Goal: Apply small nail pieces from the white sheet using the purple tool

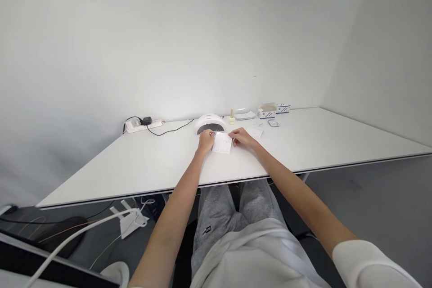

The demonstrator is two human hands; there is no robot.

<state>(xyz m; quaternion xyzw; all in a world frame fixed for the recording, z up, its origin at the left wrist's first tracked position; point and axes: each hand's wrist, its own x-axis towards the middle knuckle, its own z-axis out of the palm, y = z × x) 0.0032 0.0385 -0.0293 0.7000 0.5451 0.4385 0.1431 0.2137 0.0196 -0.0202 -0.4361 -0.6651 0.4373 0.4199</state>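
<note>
A small white square sheet with faint pinkish marks (pixel 222 143) is held between both hands, low over the white table. My left hand (pixel 206 141) is closed on its upper left edge, where something thin and shiny shows at the fingertips, too small to name. At the upper right corner, my right hand (pixel 242 137) pinches the sheet. Just behind the hands stands a white dome-shaped nail lamp (pixel 209 119) with a dark opening. Another white sheet (pixel 255 132) lies beyond my right hand.
Behind stand a pale yellow nail polish bottle (pixel 231 118), a white tray (pixel 240 116), an opened blue-and-white box (pixel 267 111) and a second box (pixel 282 108). A small packet (pixel 273 123) lies before them. A power strip (pixel 135 126) with a black cable sits left.
</note>
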